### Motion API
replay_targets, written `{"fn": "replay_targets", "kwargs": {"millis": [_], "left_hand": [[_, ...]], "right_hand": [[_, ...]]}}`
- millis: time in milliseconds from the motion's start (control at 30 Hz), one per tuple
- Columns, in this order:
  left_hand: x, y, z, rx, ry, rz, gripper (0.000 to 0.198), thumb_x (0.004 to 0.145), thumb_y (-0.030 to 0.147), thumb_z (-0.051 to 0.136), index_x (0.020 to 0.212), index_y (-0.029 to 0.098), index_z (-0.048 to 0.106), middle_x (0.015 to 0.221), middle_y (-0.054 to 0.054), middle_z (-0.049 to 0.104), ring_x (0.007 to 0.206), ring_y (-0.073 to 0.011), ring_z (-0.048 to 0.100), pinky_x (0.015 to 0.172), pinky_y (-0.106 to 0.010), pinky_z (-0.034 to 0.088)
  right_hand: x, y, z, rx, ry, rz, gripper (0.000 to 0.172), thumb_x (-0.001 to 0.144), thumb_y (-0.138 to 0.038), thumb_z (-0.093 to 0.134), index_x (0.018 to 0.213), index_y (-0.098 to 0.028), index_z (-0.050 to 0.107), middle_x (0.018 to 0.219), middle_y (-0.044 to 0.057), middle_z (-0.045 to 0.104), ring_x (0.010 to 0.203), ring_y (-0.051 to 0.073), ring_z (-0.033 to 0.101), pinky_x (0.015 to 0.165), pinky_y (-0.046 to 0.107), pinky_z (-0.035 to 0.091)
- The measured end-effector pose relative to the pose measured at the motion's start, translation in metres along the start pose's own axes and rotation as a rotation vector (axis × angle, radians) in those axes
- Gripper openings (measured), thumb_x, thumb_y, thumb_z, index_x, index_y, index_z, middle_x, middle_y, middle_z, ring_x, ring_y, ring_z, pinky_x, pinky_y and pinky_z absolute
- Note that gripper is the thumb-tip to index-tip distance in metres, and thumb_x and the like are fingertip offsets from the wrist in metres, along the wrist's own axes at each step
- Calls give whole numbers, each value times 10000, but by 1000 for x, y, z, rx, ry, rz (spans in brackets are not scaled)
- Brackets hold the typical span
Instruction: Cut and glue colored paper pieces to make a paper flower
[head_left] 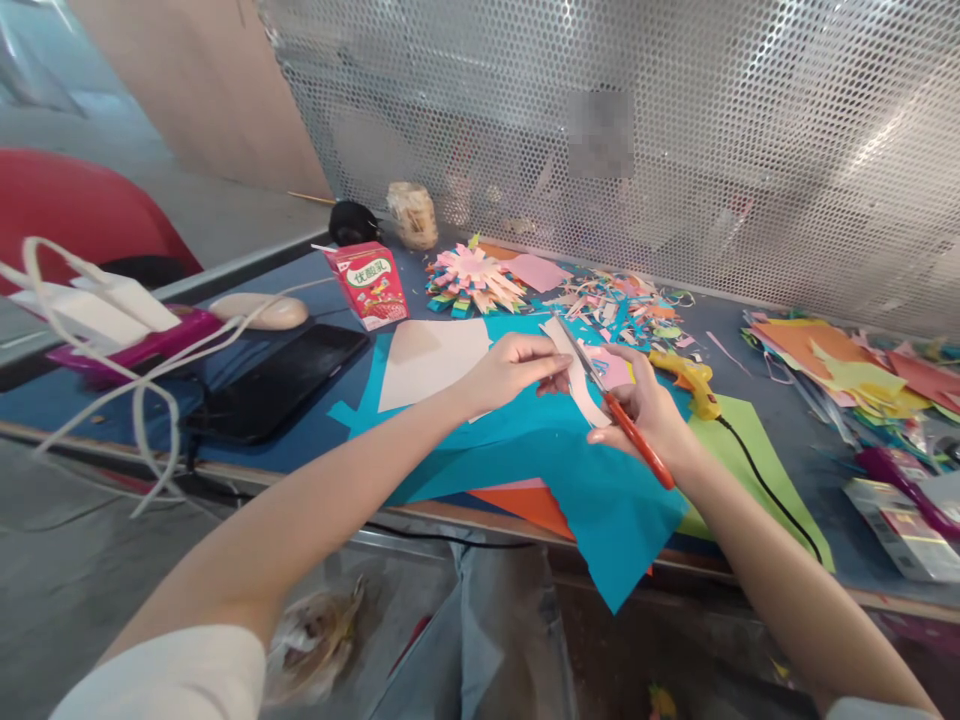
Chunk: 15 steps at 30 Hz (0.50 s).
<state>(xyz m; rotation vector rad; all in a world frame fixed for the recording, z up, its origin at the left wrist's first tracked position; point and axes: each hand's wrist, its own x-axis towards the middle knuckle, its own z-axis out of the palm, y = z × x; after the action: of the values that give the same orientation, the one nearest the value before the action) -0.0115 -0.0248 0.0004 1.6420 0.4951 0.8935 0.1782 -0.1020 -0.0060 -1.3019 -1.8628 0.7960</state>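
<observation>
My left hand (pixel 521 368) pinches a pale strip of paper (pixel 576 378) between thumb and fingers. In my right hand (pixel 649 405) is a pair of scissors (pixel 637 440) with red handles, its blades lying along the strip's edge and pointing away from me. Beneath both hands spreads a large sheet of blue paper (pixel 510 440), one corner hanging over the table's front edge. A pale pink sheet (pixel 431 358) lies on it, left of my hands. Just beyond the hands sits a layered paper flower (pixel 476 278) beside a heap of cut scraps (pixel 626 308).
A yellow glue gun (pixel 694 380) with a black cord rests on green paper (pixel 739 450) at right. Leftward are a red drink carton (pixel 371 285), a dark tablet or phone (pixel 281 380) and a purple power strip (pixel 135 345) with white cables. Perforated metal (pixel 480 110) stands behind the table.
</observation>
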Motion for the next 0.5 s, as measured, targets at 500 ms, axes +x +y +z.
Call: {"fn": "replay_targets", "kwargs": {"millis": [500], "left_hand": [[8,3,-20,73,256,111,229,720,355,668,720,144,580,691,-22,635,533,-77,547,488,-196,450]], "right_hand": [[-1,-2,-11,-3,91,-53,905,681,-621,664,1323,-177,204,635,-69,482,545,125,460,518,243,338]]}}
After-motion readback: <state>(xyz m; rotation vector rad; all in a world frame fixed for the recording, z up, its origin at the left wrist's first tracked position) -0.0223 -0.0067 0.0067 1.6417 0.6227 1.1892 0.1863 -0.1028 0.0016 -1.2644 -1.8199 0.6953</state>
